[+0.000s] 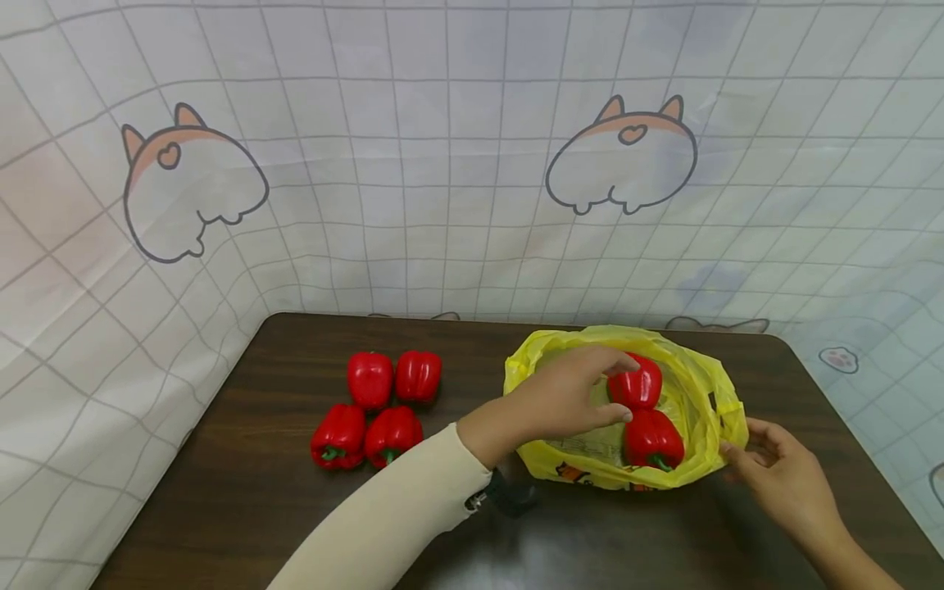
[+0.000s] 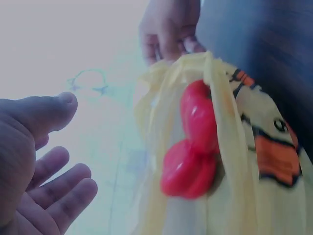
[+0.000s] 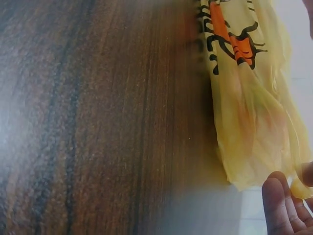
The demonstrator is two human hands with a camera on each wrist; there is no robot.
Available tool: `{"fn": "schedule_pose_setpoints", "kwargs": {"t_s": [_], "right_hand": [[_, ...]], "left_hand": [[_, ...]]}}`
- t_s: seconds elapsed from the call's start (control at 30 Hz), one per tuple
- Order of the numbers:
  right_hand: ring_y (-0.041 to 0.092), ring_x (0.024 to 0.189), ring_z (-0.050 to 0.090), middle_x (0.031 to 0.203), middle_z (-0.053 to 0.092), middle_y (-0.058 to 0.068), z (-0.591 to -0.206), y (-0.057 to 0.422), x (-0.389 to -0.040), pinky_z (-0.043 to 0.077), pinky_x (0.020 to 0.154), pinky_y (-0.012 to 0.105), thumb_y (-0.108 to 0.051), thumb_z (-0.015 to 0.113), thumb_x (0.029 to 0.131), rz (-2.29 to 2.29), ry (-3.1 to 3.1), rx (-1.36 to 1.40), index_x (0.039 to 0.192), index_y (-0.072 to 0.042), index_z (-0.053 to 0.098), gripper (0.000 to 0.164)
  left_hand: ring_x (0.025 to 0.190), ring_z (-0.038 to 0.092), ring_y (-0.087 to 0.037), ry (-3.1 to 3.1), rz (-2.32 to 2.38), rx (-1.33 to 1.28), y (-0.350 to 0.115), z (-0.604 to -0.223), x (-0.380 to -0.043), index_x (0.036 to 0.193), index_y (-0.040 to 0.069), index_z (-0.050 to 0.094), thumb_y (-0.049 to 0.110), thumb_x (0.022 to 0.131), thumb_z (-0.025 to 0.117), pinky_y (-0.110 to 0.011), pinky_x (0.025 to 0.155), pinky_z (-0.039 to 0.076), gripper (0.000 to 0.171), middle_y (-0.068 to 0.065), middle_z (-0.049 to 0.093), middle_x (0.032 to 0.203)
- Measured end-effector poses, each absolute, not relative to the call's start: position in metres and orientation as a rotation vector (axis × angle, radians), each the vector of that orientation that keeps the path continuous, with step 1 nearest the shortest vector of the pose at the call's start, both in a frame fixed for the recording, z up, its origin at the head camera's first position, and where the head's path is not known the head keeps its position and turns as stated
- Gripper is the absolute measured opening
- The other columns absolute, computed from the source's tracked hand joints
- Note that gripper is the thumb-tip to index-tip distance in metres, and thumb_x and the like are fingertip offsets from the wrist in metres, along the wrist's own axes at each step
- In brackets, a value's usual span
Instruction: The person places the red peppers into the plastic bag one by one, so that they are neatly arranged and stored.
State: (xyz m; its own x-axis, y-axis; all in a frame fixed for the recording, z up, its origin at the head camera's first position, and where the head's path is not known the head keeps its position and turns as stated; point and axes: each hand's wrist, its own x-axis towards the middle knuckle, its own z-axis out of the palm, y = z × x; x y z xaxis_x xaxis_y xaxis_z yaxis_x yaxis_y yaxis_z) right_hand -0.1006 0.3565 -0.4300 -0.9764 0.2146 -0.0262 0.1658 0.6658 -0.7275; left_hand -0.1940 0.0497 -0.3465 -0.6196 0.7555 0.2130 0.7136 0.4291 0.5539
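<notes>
A yellow plastic bag (image 1: 534,348) stands with its mouth spread wide on the right part of the table. Inside it are two red bell peppers, one farther back (image 1: 638,385) and one in front (image 1: 653,439). My left hand (image 1: 556,397) is over the bag's mouth, thumb and fingers apart, close to the peppers and holding nothing. In the left wrist view, a gap shows between that hand (image 2: 44,171) and the peppers (image 2: 190,169). At the bag's right rim, my right hand (image 1: 789,479) pinches the plastic between thumb and fingers (image 3: 276,200).
Several more red bell peppers (image 1: 370,381) sit grouped on the left half of the dark wooden table (image 1: 251,459). A pale checked cloth (image 1: 472,180) with cartoon drawings hangs behind the table and along its sides.
</notes>
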Motion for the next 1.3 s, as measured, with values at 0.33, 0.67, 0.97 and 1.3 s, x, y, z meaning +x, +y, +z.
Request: {"fn": "schedule_pose_setpoints", "kwargs": {"t_s": [0.33, 0.67, 0.97, 1.3], "right_hand": [[0.019, 0.071, 0.073, 0.124, 0.064, 0.033, -0.430, 0.357, -0.103, 0.059, 0.059, 0.033, -0.034, 0.066, 0.102, 1.210, -2.784, -0.289, 0.142, 0.008, 0.046, 0.062], [0.017, 0.073, 0.073, 0.129, 0.060, 0.034, -0.428, 0.358, -0.104, 0.059, 0.060, 0.034, -0.035, 0.065, 0.102, 1.220, -2.779, -0.268, 0.144, 0.008, 0.044, 0.064], [0.016, 0.073, 0.073, 0.131, 0.058, 0.035, -0.428, 0.360, -0.105, 0.060, 0.060, 0.034, -0.036, 0.065, 0.102, 1.225, -2.778, -0.256, 0.144, 0.009, 0.044, 0.065], [0.015, 0.072, 0.073, 0.128, 0.060, 0.035, -0.430, 0.359, -0.105, 0.060, 0.060, 0.033, -0.033, 0.066, 0.102, 1.228, -2.759, -0.244, 0.142, 0.009, 0.046, 0.062]], "left_hand": [[0.125, 0.055, -0.012, 2.621, 1.055, 1.233, -0.019, -0.345, -0.193, 0.141, 0.014, 0.058, 0.033, 0.093, 0.077, -0.027, 0.105, 0.045, 0.055, 0.006, 0.060, 0.135], [0.126, 0.054, -0.011, 2.719, 1.029, 1.021, -0.097, -0.356, -0.187, 0.137, 0.015, 0.060, 0.033, 0.087, 0.084, -0.035, 0.105, 0.047, 0.058, 0.007, 0.059, 0.135], [0.133, 0.050, -0.015, 2.746, 0.995, 0.842, -0.152, -0.373, -0.183, 0.139, 0.022, 0.059, 0.040, 0.087, 0.083, -0.046, 0.108, 0.045, 0.061, 0.011, 0.056, 0.139], [0.132, 0.050, -0.025, 2.770, 0.997, 0.774, -0.181, -0.387, -0.181, 0.139, 0.017, 0.059, 0.032, 0.087, 0.084, -0.054, 0.107, 0.045, 0.060, 0.003, 0.058, 0.139]]}}
